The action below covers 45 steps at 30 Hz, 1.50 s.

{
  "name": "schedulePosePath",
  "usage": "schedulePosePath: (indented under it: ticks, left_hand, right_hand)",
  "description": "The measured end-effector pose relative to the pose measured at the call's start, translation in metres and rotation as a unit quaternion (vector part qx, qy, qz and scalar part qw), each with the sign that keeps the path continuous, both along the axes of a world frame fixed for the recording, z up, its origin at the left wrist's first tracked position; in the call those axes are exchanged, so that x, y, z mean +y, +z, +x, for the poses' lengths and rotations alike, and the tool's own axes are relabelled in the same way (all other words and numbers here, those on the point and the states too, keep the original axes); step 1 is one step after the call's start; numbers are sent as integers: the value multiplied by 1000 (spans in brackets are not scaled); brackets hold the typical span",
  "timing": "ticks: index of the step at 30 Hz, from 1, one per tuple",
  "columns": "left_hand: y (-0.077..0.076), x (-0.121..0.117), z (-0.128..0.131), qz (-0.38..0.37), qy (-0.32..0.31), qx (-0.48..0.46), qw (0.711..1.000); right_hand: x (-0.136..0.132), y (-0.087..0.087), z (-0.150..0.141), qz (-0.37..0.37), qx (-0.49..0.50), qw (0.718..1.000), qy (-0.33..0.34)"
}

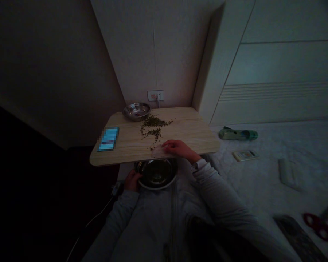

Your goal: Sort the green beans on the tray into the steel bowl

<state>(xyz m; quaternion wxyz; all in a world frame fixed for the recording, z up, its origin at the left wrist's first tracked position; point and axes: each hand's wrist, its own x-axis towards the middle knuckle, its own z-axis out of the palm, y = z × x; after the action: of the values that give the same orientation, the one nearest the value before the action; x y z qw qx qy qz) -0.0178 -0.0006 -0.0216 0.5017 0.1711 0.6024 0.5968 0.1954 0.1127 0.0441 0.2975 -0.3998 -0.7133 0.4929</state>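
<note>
My right hand (pixel 177 148) is over the front edge of the small wooden table (pixel 190 127), fingers closed on a thin, pale, see-through flat piece (pixel 159 152) that lies against the tabletop. Beyond it, small dark green beans (pixel 153 122) are scattered in a loose trail toward the back. Below the table edge a wide metal bowl (pixel 156 174) rests at my lap, with some dark green content at its bottom. My left hand (pixel 132 180) grips this bowl's left rim. A second, smaller metal bowl (pixel 137 111) stands at the table's back left.
A phone with a lit, blurred screen (pixel 108 139) lies on the table's left side. Behind is a wall socket (pixel 155 95) with a plug. On the bed at right are a green bottle (pixel 237 134), a pale remote (pixel 245 155) and red-handled scissors (pixel 318 223). A white cable (pixel 91 220) hangs at left.
</note>
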Motion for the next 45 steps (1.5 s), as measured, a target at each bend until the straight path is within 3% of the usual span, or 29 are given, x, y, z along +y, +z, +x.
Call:
schedulePosePath:
  ticks: [18, 26, 31, 39, 45]
  left_hand:
    - [-6, 0, -3, 12, 10, 17, 1000]
    - [-3, 0, -2, 2, 1, 38, 999]
    - [6, -2, 0, -1, -8, 44, 999]
    - [0, -2, -9, -3, -41, 48, 998]
    - [9, -7, 0, 7, -18, 64, 998]
  right_hand:
    - [1, -3, 1, 3, 13, 1000, 13]
    - [3, 3, 3, 1, 93, 990, -104]
    - [2, 0, 0, -8, 101, 987, -125]
    - [-37, 5, -23, 18, 45, 992, -113]
    - [-51, 8, -37, 109, -83, 981, -139]
